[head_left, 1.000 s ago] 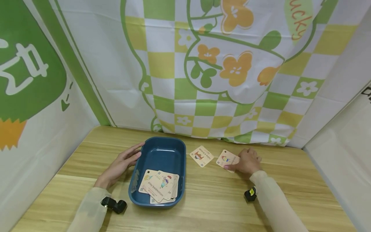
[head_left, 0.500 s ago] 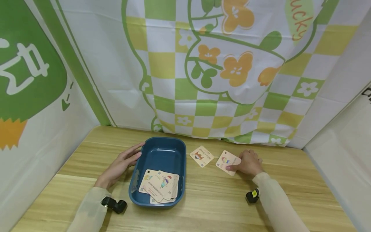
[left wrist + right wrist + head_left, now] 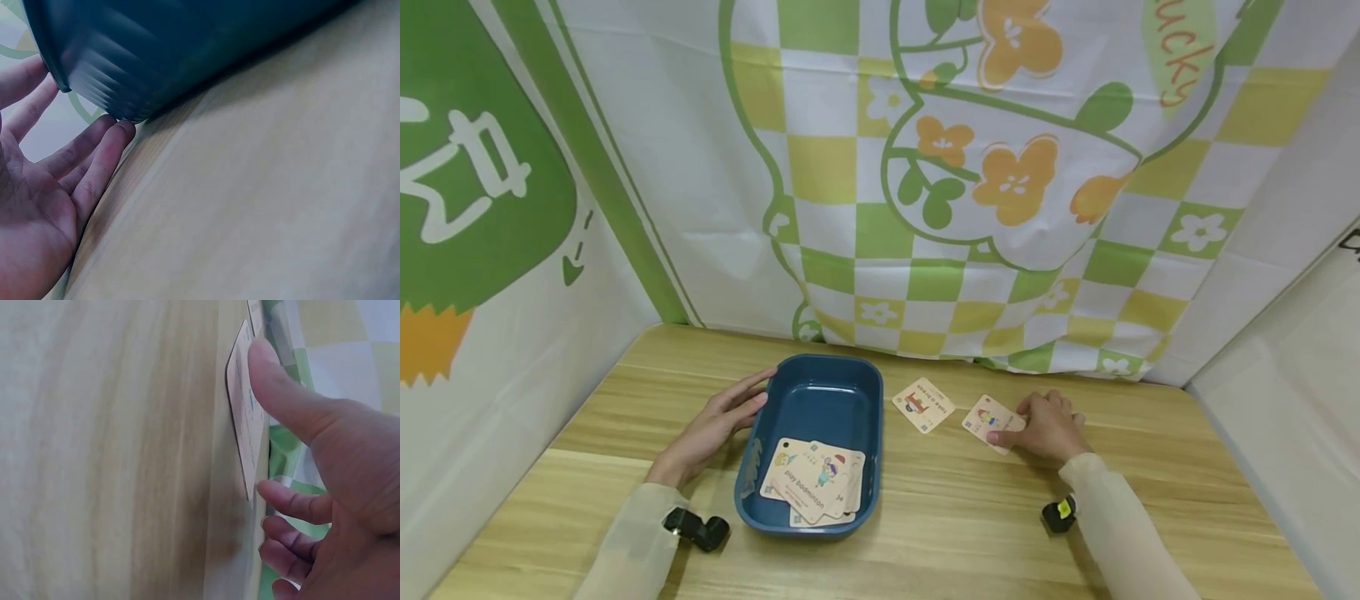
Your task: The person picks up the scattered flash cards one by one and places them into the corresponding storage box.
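Observation:
A blue tray (image 3: 830, 417) stands on the table with several picture cards (image 3: 820, 483) inside, the top one reading "play badminton". My left hand (image 3: 718, 421) rests along its left side; in the left wrist view, extended fingers (image 3: 103, 162) touch the tray's outer wall (image 3: 156, 50). At the right, my right hand (image 3: 1048, 425) holds a square picture card (image 3: 985, 417) by its right part. The thumb lies on the card's face in the right wrist view, and the curled index finger is at the edge of that card (image 3: 244, 419). Its printed words are partly covered.
A "take a break" card (image 3: 923, 406) lies between the tray and the held card. Behind the table hangs a green and yellow checked cloth (image 3: 940, 283). Pale walls stand to the left and right of the wooden table (image 3: 955, 525).
My right hand and its card have shifted slightly toward me and to the right. The fingers cover less of the card than a second ago. The left hand and tray have stayed put.

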`<state>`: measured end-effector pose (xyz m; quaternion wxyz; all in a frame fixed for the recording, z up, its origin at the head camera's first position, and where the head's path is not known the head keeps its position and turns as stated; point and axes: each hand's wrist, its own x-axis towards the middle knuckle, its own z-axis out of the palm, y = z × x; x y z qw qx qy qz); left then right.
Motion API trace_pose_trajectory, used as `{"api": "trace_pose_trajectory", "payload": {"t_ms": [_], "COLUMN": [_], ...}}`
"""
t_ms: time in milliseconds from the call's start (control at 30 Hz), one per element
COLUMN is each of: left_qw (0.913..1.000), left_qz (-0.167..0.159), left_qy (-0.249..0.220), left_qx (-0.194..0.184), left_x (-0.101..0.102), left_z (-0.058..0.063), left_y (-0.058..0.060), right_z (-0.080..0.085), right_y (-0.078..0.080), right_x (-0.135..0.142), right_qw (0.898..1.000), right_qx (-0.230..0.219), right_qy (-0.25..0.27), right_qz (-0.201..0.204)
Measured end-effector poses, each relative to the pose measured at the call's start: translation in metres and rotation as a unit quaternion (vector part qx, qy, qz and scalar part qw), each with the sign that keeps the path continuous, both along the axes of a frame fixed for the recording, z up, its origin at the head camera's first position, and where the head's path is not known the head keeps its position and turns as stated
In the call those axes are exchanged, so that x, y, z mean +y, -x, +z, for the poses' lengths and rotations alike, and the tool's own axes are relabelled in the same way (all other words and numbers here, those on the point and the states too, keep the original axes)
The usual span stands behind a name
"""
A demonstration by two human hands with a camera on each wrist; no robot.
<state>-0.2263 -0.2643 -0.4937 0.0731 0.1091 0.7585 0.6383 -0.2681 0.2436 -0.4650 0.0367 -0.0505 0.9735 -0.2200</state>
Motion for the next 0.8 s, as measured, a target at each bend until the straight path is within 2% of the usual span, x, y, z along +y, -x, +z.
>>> {"api": "trace_pose_trajectory", "payload": {"t_ms": [467,800], "left_qw": [1.0,1.0], "left_qz": [0.001,-0.001], "left_qy": [0.001,-0.001], "left_qx": [-0.002,0.0], "left_x": [0.0017,0.0019], "left_z": [0.0024,0.0025], "left_y": [-0.001,-0.0013], "right_z": [0.0039,0.0054], "right_y": [-0.0101,-0.009], "right_x": [-0.007,-0.0083], "right_qw": [0.997,0.998], "right_qx": [0.05,0.047], "right_qy": [-0.049,-0.045], "right_qz": [0.022,0.013]}}
